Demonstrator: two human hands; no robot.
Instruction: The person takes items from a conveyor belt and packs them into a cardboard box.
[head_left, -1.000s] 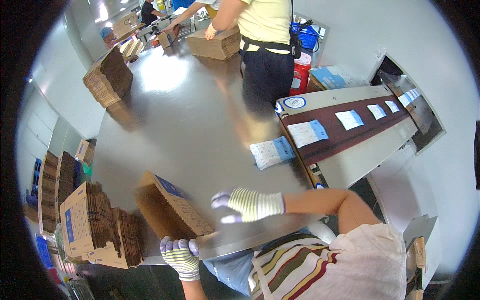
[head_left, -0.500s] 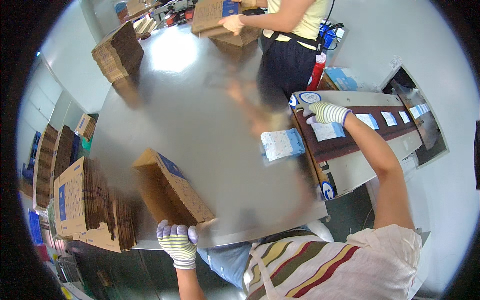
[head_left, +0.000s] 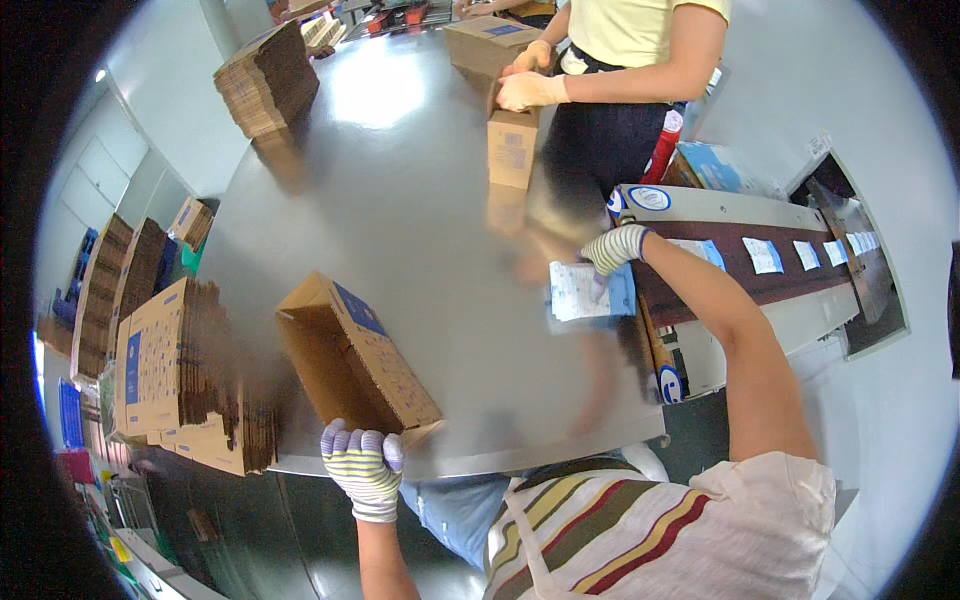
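My left hand (head_left: 362,470), in a striped glove, has its fingers curled over the near edge of an open cardboard box (head_left: 385,365). The box lies on its side on the metal table, with its dark hollow facing left and a blue panel on its upper side. My right hand (head_left: 615,255), gloved alike, reaches across to the table's right edge. Its fingers are stretched out and rest on white and light-blue packets (head_left: 575,293). How many packets lie stacked there, I cannot tell.
A conveyor belt (head_left: 735,283) on the right carries several spaced packets (head_left: 762,256). Across the metal table (head_left: 440,230), a person in yellow gloves handles a carton (head_left: 511,150). Flat cartons (head_left: 150,365) stand stacked at the left, with another stack (head_left: 265,85) at the far left.
My right hand has moved left from the belt onto the packets at the table edge. My left hand stays on the box. The person opposite now handles an upright carton nearer me.
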